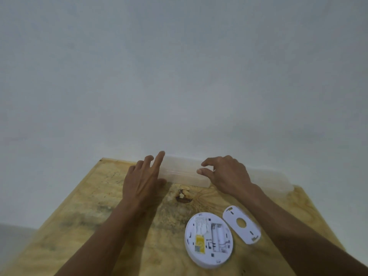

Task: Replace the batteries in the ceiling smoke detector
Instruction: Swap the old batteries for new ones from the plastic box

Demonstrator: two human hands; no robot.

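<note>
A round white smoke detector (209, 240) lies face down on the wooden table (99, 226), its back open and its battery bay showing white cells. Its white mounting plate (242, 224) lies just right of it. At the table's far edge against the wall stands a translucent plastic box (183, 172). My left hand (143, 180) rests at the box's left end with fingers spread. My right hand (227, 174) hovers at the box's right part, fingers curled and thumb touching its front. Whether either hand grips the box is unclear.
A second translucent box (270, 180) sits further right along the wall. A dark knot with a chipped hole (184, 196) marks the wood between the hands. A plain white wall (179, 76) rises behind the table.
</note>
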